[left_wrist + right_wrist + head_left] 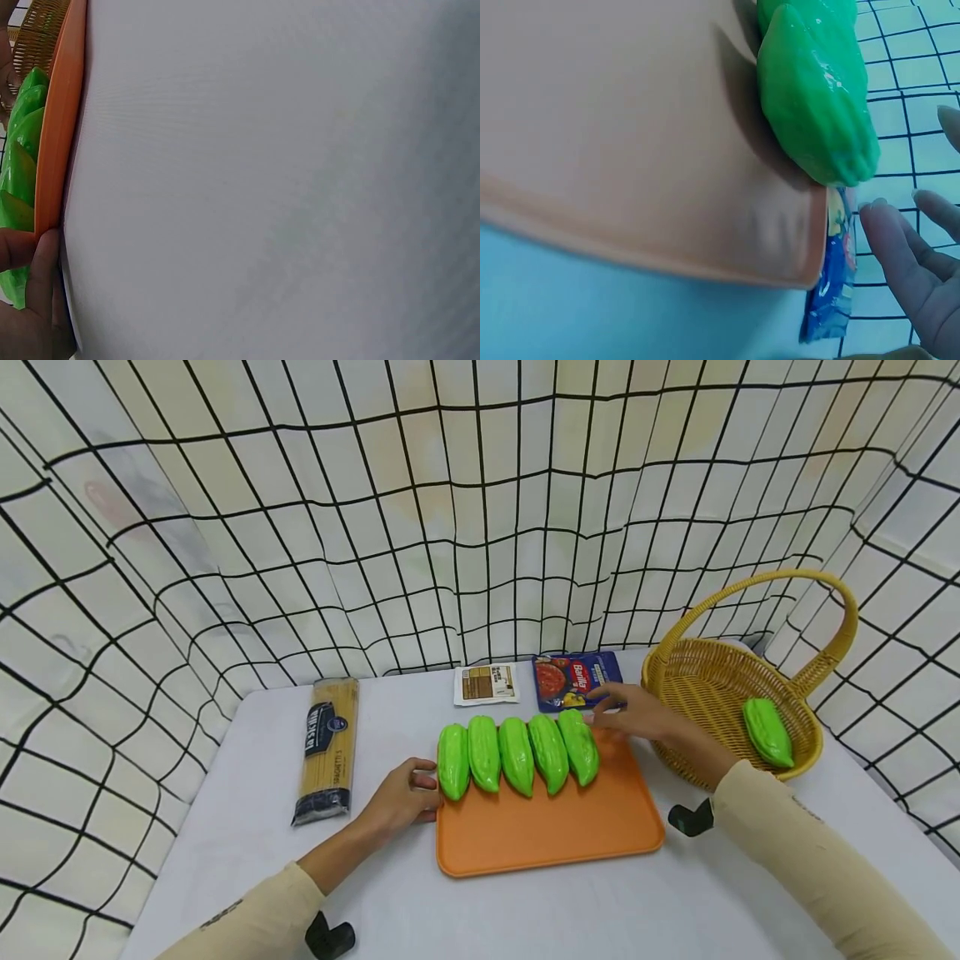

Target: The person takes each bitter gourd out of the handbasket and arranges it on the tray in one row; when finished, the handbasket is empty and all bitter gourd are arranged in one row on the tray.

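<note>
Several green ridged toy vegetables, bitter-gourd-like point(516, 757), lie side by side along the back half of an orange tray point(551, 831). My left hand point(403, 795) pinches the tray's left edge between thumb and fingers; in the left wrist view, fingers point(43, 274) sit at the rim. Near the tray's back right corner is my right hand point(633, 710), fingers extended beside the rightmost green vegetable point(817, 97). A small gap shows between those fingers and the vegetable in the right wrist view. Another green vegetable point(768, 732) lies inside a wicker basket point(806, 760).
Behind the tray lie a blue Barilla pouch point(576, 681) and a small white-and-brown packet point(486, 683). A spaghetti pack point(327, 752) rests at the left on the white table point(390, 902). Gridded cloth point(495, 510) surrounds the table's back and sides.
</note>
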`<state>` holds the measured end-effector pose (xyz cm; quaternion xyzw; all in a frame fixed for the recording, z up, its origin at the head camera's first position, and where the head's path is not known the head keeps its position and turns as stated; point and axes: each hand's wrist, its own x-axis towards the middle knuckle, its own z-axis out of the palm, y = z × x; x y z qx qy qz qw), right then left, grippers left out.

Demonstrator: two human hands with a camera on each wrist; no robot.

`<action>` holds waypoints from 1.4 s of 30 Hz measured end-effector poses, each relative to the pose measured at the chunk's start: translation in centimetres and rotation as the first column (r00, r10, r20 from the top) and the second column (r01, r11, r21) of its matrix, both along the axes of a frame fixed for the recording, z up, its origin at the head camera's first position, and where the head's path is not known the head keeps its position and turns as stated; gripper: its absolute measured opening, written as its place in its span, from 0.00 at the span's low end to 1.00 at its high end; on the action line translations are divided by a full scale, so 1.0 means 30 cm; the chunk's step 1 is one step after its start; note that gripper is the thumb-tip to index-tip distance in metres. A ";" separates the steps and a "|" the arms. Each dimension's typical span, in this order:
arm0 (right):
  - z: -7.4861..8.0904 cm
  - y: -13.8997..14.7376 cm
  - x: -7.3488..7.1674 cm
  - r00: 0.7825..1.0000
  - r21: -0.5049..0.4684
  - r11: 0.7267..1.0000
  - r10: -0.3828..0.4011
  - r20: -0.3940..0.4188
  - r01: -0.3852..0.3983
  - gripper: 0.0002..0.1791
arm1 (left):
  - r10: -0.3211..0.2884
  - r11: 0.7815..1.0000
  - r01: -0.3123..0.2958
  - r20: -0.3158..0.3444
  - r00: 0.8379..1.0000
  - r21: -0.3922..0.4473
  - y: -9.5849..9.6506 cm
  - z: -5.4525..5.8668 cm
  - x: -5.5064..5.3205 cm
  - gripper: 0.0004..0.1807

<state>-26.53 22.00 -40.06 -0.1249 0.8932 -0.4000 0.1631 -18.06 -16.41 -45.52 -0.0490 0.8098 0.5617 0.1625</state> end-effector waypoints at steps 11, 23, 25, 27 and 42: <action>0.077 0.111 0.080 0.995 -0.034 0.994 0.101 0.004 -0.101 0.31 | 0.007 1.000 -0.007 0.003 1.000 0.000 0.002 0.001 0.000 0.31; 0.140 0.272 0.142 0.995 -0.035 0.994 0.102 -0.016 -0.102 0.30 | -0.002 1.000 0.002 0.006 1.000 -0.012 0.000 0.004 0.001 0.31; 0.144 0.295 0.142 0.996 -0.032 0.996 0.088 -0.025 -0.088 0.31 | -0.004 1.000 0.004 0.003 1.000 -0.014 -0.001 0.004 0.000 0.31; 0.145 0.318 0.137 0.996 -0.030 0.996 0.078 -0.036 -0.079 0.30 | -0.005 1.000 0.005 0.002 1.000 -0.016 -0.001 0.004 0.000 0.31; 0.164 0.502 0.053 1.000 0.130 0.992 0.002 -0.028 0.001 0.34 | -0.012 1.000 0.012 0.006 1.000 -0.025 -0.001 0.012 0.002 0.31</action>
